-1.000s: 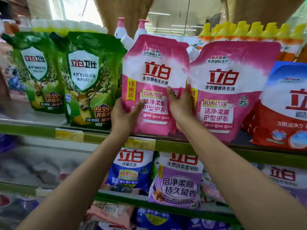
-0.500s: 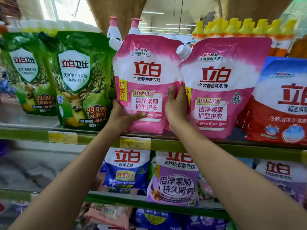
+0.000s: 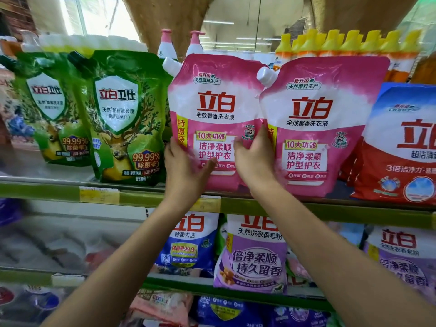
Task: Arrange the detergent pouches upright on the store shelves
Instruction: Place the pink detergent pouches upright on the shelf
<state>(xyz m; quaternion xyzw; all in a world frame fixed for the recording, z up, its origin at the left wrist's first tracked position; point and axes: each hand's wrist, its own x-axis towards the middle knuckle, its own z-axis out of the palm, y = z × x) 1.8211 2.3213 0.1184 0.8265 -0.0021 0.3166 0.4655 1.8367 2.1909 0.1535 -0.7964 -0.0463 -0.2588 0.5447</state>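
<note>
1. Since a moment ago your right hand [image 3: 253, 161] has slid lower on the left pink pouch [image 3: 213, 119], its fingertips now sitting at the seam where that pouch meets the right pink pouch [image 3: 323, 123].
2. Your left hand [image 3: 186, 168] clasps the left pink pouch's lower left edge, thumb across the front and fingers wrapped behind; the right hand's fingers are spread flat against its lower right side, pressing rather than pinching.
3. That pouch stands between your palms, long axis nearly vertical, spout up and to the left, base on the green shelf edge [image 3: 141, 199].
4. Its right edge overlaps the right pink pouch; a nudge away from it looks likely to square the row.
5. Left of the pink pouch stands a green pouch [image 3: 122, 119], upright.
</note>
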